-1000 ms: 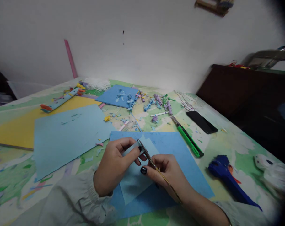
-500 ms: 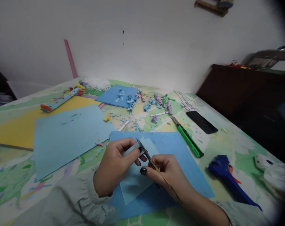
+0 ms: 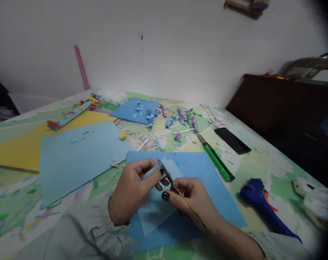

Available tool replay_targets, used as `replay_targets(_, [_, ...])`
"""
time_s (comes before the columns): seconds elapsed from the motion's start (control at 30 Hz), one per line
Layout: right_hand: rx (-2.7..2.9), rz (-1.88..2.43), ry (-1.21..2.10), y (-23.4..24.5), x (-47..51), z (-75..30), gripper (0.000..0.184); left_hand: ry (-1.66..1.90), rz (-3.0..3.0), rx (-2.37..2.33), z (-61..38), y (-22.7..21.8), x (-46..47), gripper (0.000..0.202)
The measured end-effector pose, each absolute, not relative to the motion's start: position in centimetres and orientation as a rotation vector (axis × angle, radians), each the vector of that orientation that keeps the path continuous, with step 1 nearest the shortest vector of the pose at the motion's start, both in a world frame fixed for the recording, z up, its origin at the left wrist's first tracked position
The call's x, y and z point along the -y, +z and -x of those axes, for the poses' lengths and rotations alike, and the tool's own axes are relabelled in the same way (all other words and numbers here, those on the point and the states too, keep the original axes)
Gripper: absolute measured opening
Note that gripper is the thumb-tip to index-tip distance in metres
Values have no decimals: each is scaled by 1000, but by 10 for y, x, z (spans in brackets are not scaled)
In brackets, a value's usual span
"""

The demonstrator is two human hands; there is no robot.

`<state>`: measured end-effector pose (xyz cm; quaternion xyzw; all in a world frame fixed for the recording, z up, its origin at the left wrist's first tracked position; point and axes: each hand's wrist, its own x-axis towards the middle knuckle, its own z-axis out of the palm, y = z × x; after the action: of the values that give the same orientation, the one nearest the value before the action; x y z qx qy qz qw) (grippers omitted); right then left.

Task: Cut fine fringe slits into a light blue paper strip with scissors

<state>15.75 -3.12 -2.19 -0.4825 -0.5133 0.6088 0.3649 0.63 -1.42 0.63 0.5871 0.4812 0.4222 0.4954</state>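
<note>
My left hand (image 3: 134, 191) pinches a small piece of light blue paper (image 3: 150, 173) between thumb and fingers. Gold-handled scissors (image 3: 171, 180) are in my right hand (image 3: 199, 204), blades pointing up and left against the paper by my left thumb. The blades look nearly closed, and their handle loops are partly covered by my fingers. Under both hands lies a light blue sheet of paper (image 3: 154, 216), resting on a larger, darker blue sheet (image 3: 220, 207).
Right of the sheets lie a green utility knife (image 3: 218, 162), a black phone (image 3: 232, 140) and a blue tool with an orange part (image 3: 264, 204). Leftward are a large light blue sheet (image 3: 80, 162) and a yellow board (image 3: 14, 151). Curled paper pieces (image 3: 180, 115) and scraps litter the back.
Almost nothing differs. Both hands, the scissors and the paper keep practically the same position, with only a very slight shift of the view.
</note>
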Motion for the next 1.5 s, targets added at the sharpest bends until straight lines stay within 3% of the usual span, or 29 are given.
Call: replay_targets(1.5, [1462,1215,1552,-21,32,-163,43,1059,-1404,-1190,-7,7,15,14])
